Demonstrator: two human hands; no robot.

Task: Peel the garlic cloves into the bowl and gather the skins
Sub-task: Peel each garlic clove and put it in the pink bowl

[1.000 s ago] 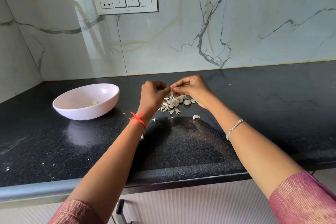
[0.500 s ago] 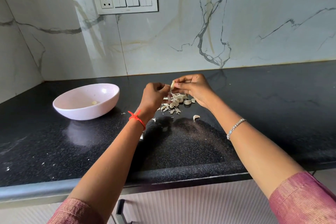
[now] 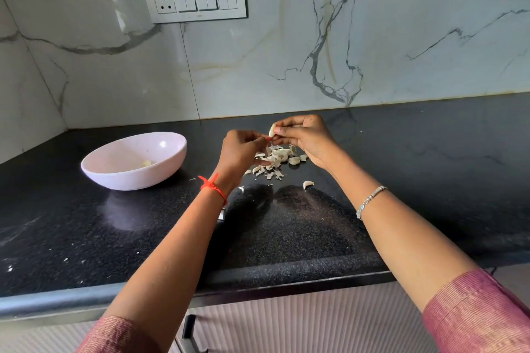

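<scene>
Closest to me, a dark cabinet handle (image 3: 186,335) sits under the black speckled counter (image 3: 86,238), and both forearms reach out over it from pink sleeves. The left forearm covers a strip of counter, and a small shiny bit (image 3: 220,215) peeks out from beneath it; I can't tell what it is. There's a red thread (image 3: 212,185) on the left wrist and a silver bracelet (image 3: 370,200) on the right. Between the wrists, a lone clove (image 3: 308,185) lies on the counter by itself, just short of the pile of skins (image 3: 275,159). That pile sits directly under the hands, with a couple of whole cloves (image 3: 294,160) at its right edge, and its left side is hidden behind my left hand (image 3: 239,152). That hand is curled, its fingertips nipping at the lower end of the garlic clove (image 3: 271,131). My right hand (image 3: 307,137) pinches the same clove between thumb and fingers, holding it upright in the air above the pile, so both hands are closed on it. Off to the left of the left hand, well apart, stands the pale pink bowl (image 3: 129,180), with one peeled clove (image 3: 146,163) inside. Beyond everything rises the marble wall (image 3: 401,37), with a white switch panel (image 3: 198,0) above the bowl.
</scene>
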